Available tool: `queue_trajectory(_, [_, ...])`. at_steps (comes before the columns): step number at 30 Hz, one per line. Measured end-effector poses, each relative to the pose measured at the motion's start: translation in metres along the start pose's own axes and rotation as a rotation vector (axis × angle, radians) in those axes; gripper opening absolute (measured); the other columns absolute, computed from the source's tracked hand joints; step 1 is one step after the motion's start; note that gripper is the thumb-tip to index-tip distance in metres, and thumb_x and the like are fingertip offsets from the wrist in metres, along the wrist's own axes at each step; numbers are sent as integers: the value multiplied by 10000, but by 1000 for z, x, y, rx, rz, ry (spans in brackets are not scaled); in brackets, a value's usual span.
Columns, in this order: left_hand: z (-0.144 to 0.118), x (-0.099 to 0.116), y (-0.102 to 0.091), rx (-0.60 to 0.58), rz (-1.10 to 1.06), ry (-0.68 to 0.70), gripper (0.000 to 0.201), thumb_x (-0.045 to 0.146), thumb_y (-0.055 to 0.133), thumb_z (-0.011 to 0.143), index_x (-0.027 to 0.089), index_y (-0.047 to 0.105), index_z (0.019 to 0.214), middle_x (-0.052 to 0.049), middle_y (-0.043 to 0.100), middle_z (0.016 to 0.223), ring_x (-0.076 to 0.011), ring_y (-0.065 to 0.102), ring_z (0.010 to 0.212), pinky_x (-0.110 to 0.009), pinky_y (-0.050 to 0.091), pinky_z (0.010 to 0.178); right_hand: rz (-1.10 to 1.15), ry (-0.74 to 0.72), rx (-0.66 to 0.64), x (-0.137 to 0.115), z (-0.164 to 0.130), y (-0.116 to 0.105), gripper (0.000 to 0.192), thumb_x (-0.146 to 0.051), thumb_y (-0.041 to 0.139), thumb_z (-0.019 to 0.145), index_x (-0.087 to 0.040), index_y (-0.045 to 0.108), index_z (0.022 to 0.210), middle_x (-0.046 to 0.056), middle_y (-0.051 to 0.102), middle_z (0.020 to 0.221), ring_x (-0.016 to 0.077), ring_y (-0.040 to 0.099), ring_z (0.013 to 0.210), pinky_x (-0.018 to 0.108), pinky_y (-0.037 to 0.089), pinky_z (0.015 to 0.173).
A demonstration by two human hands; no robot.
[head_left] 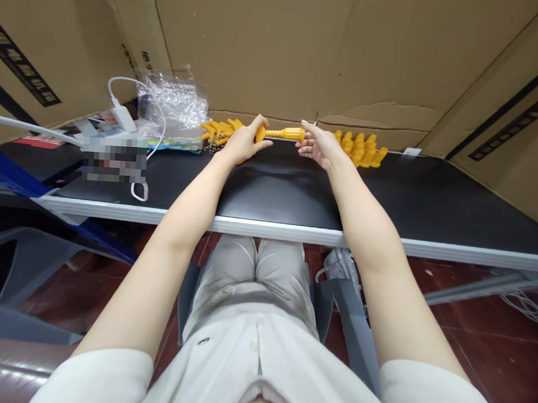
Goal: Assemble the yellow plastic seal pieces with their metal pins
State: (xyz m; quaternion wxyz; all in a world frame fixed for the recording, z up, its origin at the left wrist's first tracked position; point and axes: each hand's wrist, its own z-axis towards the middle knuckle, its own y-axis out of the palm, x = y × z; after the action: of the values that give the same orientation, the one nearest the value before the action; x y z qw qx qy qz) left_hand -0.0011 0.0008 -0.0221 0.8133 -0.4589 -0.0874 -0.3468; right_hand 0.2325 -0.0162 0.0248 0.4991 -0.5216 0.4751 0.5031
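Observation:
Above the black table a yellow-orange plastic piece (280,133) lies level between my hands. It has a thin ribbed shaft and a wider fluted right end; its exact kind is unclear. My left hand (245,141) grips its left end between thumb and fingers. At the fluted end, my right hand (321,146) holds it with thumb and fingertips. Beside my left hand sits a loose pile of yellow-orange pieces (216,130) with thin metal chains or rings among them. Several more yellow-orange pieces (363,149) stand in rows just right of my right hand.
Cardboard sheets (260,49) wall the table's back and sides. On the left are clear plastic bags (174,104), a white charger (123,116) with its cable, and a blurred-out patch. A pale metal edge (276,229) runs along the table's front.

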Motion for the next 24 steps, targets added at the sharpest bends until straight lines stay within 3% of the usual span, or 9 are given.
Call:
queue_trajectory(11, [0, 2, -1, -1, -21, 25, 430, 283, 815, 902, 282, 621, 1286, -36, 725, 949, -275, 758, 984, -472, 535, 1070, -41, -6, 19, 4, 9, -2, 483, -665, 794, 935, -216, 619, 905, -2, 641, 610, 107, 585, 464, 198, 545, 507])
queue_trajectory(16, [-2, 8, -3, -18, 15, -28, 422, 281, 815, 911, 266, 615, 1281, -45, 725, 943, -278, 766, 966, -458, 545, 1044, -23, 13, 27, 4, 9, -1, 469, -654, 759, 969, -211, 619, 912, -1, 640, 604, 99, 571, 459, 185, 528, 492])
queue_trajectory(24, [-1, 3, -1, -11, 4, 15, 414, 331, 810, 917, 275, 612, 1277, -44, 746, 953, -266, 766, 938, -447, 555, 1030, -2, 17, 29, 6, 10, -2, 481, -669, 764, 960, -208, 635, 910, 5, 645, 613, 107, 582, 474, 190, 526, 476])
